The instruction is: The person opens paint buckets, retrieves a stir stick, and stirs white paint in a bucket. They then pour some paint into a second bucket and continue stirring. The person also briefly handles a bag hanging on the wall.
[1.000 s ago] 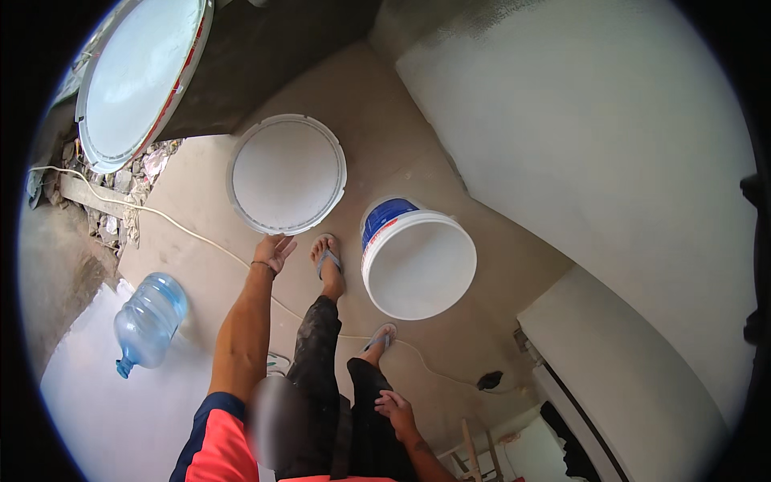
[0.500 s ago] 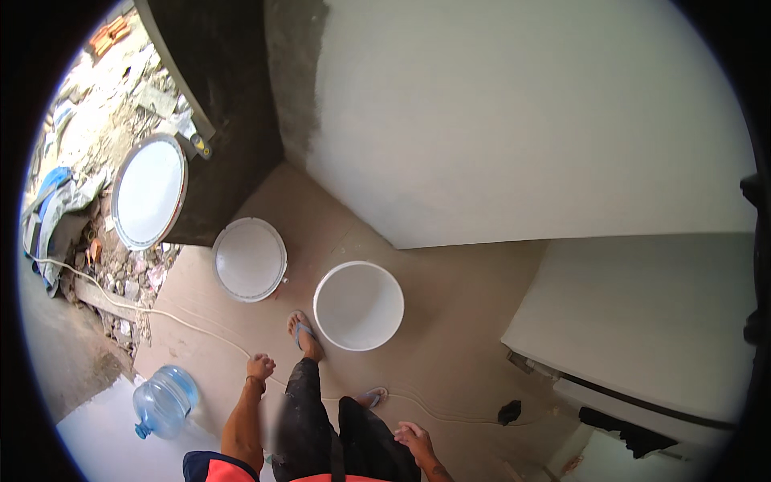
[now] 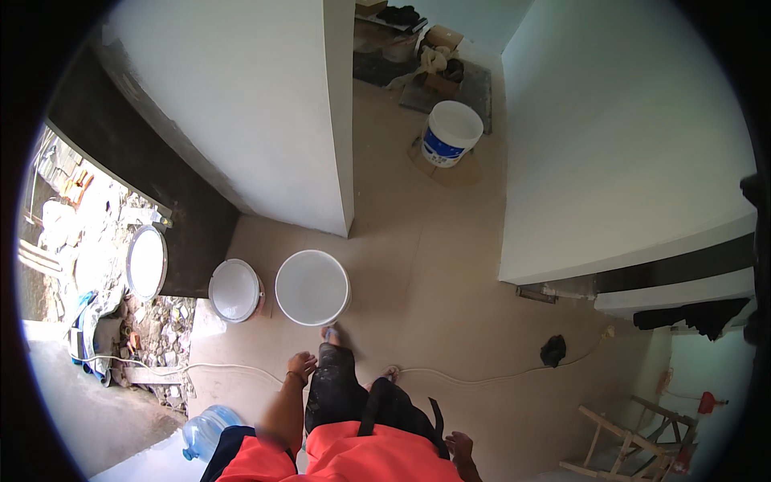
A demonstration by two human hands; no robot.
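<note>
My left hand (image 3: 302,365) hangs beside my left thigh, its fingers loosely bent with nothing seen in them. Low at my right side is my right hand (image 3: 459,446), fingers a little apart and no object in it. An open white bucket (image 3: 313,287) stands on the floor just ahead of my left foot. Left of it is a second white bucket (image 3: 234,290) with a pale round top. Farther left, a white round lid or bucket top (image 3: 147,263) shows by the rubble. Neither hand touches any of them.
A blue water jug (image 3: 210,430) lies at lower left. A pale cable (image 3: 474,377) crosses the floor by my feet. White wall ends flank a passage with a blue-banded bucket (image 3: 454,132). A dark bundle (image 3: 553,351) and a wooden frame (image 3: 630,442) are at right.
My view has swung to the right and up, bringing the passage, the blue-banded bucket and the wooden frame into sight. Both hands stay low at my sides, holding nothing visible.
</note>
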